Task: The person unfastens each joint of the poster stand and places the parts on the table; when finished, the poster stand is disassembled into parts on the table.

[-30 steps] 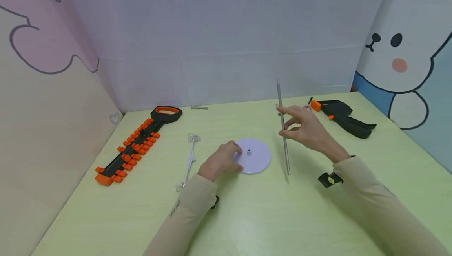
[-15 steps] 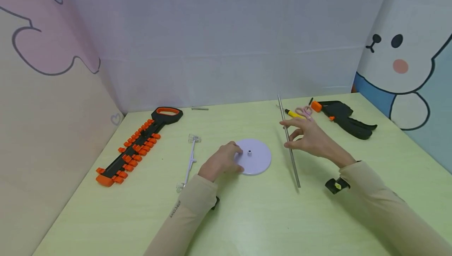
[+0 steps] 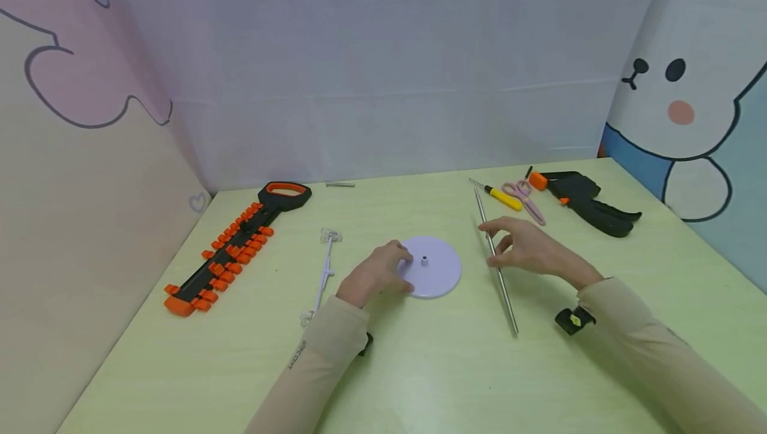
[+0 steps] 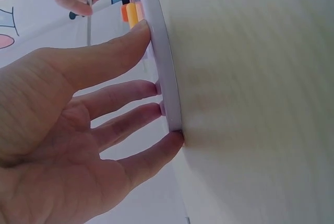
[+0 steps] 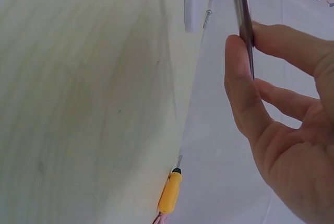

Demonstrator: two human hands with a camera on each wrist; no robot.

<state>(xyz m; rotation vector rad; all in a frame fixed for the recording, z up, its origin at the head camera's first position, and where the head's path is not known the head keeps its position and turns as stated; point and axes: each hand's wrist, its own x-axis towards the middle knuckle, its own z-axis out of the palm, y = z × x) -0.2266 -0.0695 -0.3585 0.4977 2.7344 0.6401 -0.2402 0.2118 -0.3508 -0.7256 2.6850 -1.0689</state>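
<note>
A pale lilac round base plate [image 3: 437, 271] with a small socket in its middle lies flat on the table. My left hand [image 3: 376, 273] holds its left edge, thumb and fingertips set against the rim [image 4: 166, 67]. To the right of the plate, my right hand [image 3: 524, 247] pinches a thin metal rod [image 3: 505, 294] between thumb and fingers. The rod slants over the table, its near end pointing down and right. In the right wrist view the same rod [image 5: 241, 4] passes between the fingertips, and its shadow falls on the tabletop.
A white stick with clear clip ends [image 3: 324, 271] lies left of the left hand. Farther left is a black rack with orange clips [image 3: 230, 247]. At the back are a bolt [image 3: 340, 184], yellow-handled screwdriver [image 3: 503, 198], pink scissors [image 3: 524, 196] and black-orange clamp tool [image 3: 584, 201].
My right hand has come down and slightly right, tipping the rod from near upright to a lower slant. The screwdriver and scissors now show fully. The left hand and plate stay put.
</note>
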